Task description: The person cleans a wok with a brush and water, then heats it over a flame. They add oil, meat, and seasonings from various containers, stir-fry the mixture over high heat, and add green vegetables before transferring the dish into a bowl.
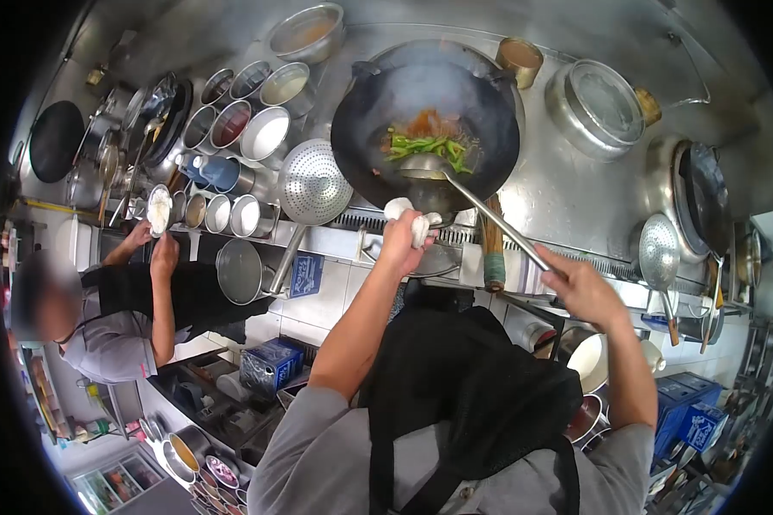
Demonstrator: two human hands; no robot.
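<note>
In the head view, a dark steaming wok [361, 154] stands on the metal stove, with green vegetable strips [429, 148] and reddish-brown bits in its bottom. My left hand [399, 247] is closed on a folded white cloth [397, 207] at the wok's near rim. The cloth hides whatever part of the wok lies under it. My right hand [586, 287] grips the end of a long-handled metal ladle [498, 217]. The ladle's bowl rests among the food, beside the green strips.
Left of the wok lie a perforated strainer [315, 182] and several metal seasoning pots, one with white contents [266, 133]. A bamboo brush [494, 257] stands at the stove's front edge. A lidded pot [594, 110] sits right. At far left, a co-worker [120, 330] holds a white-filled bowl [159, 209].
</note>
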